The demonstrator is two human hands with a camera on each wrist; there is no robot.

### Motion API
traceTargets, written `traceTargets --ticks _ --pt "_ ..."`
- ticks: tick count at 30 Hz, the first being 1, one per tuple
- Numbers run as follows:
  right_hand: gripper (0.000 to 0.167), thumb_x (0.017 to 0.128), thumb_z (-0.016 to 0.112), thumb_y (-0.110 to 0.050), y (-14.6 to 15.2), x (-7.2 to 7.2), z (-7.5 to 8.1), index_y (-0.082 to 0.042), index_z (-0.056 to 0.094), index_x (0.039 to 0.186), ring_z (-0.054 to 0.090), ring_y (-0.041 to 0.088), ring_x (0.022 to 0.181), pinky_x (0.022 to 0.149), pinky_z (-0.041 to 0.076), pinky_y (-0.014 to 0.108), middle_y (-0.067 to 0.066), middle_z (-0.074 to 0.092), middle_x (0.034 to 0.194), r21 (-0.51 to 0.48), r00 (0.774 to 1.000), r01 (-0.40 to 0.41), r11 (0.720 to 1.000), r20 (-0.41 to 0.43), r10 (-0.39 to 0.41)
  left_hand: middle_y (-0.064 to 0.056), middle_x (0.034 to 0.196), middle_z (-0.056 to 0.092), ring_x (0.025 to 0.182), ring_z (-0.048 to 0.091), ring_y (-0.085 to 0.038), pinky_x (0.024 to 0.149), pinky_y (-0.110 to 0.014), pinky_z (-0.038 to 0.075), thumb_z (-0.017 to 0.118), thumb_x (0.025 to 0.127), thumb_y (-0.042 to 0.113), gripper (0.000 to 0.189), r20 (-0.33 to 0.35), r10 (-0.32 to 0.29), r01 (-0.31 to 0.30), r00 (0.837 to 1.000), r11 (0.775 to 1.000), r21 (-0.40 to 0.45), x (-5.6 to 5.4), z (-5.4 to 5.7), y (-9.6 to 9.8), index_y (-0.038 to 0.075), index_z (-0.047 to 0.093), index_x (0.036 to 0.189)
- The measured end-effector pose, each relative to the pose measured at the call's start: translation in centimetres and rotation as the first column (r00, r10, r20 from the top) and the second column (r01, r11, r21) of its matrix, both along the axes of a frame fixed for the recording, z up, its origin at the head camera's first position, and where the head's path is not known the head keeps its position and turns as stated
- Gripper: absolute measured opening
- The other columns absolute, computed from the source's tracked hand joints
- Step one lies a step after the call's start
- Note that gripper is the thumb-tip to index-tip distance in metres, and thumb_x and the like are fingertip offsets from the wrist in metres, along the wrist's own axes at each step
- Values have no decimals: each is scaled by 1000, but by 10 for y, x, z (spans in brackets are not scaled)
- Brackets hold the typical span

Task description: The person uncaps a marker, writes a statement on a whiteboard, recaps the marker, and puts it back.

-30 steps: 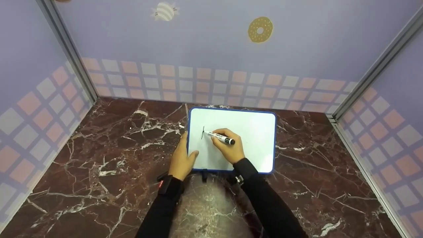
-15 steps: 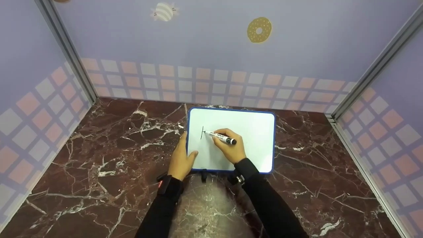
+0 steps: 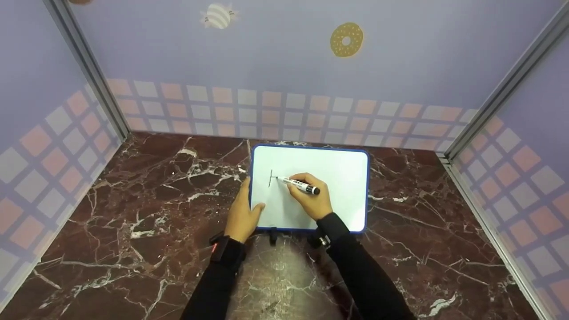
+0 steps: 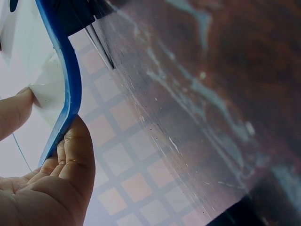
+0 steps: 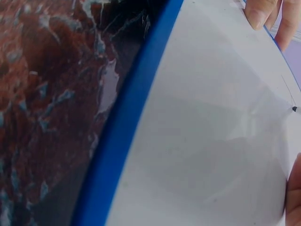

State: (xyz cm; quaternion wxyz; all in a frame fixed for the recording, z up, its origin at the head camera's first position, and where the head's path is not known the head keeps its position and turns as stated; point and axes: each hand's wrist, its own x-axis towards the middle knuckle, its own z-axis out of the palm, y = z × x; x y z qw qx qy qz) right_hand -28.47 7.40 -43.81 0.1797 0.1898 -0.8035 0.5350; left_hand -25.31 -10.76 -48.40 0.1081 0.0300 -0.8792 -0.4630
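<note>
A whiteboard (image 3: 342,178) with a blue rim stands in front of me in the head view. My left hand (image 3: 242,213) grips its left edge, thumb (image 4: 16,110) on the white face and fingers behind the blue rim (image 4: 73,80). In my right hand (image 3: 313,202) a black-and-white marker (image 3: 304,186) is pinched, its dark tip (image 5: 295,108) at the board's surface. Left of the tip is a thin black drawing (image 3: 270,178): a near-vertical line with a short stroke running right from its middle. The right wrist view shows only part of the right hand.
The board is on a dark red marbled table (image 3: 133,200). Purple panels with a checked band (image 3: 295,118) enclose the back and both sides, joined by grey metal posts (image 3: 89,66). A small black piece (image 3: 273,235) sits at the board's lower edge.
The marker tip has moved slightly right, and the short horizontal stroke from the vertical line has grown longer. The left hand keeps its hold on the board.
</note>
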Motion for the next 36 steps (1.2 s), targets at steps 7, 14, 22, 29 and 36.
traceTargets --ticks 7,14,22,29,36 --pt "14 83 72 0 2 1 1 4 72 97 64 21 74 64 48 18 19 74 92 1 1000 -5 1000 -1 5 -19 157 34 142 38 -37 118 -51 32 65 92 11 76 3 1 -1 1000 1000 -5 0 -1 0 6 23 156" --pt "13 83 72 0 3 0 1 4 72 96 61 13 73 64 48 17 19 74 92 -31 1000 -10 999 25 11 -18 157 34 141 39 -37 118 -50 31 65 91 11 77 10 7 -7 1000 1000 -2 -1 -1 0 7 23 156" --pt "13 84 71 0 4 -5 5 5 71 96 60 9 74 64 47 16 19 73 92 -71 998 17 997 54 -13 -19 157 33 141 39 -37 119 -50 31 66 91 10 77 8 3 -3 1000 1000 6 -1 -1 0 7 23 156" --pt "13 84 71 -1 1 -7 11 4 71 97 61 13 75 65 49 17 19 73 94 -65 999 6 998 47 -3 -19 158 31 143 37 -37 119 -50 30 65 92 11 77 15 2 -2 1000 1000 10 -1 -1 0 6 23 156" --pt "15 85 71 0 2 -8 12 7 71 98 60 14 76 65 47 17 21 73 94 -66 1000 -6 998 25 8 -18 158 32 142 38 -37 118 -50 31 65 92 12 77 7 -7 6 1000 1000 17 0 -1 0 8 22 156"
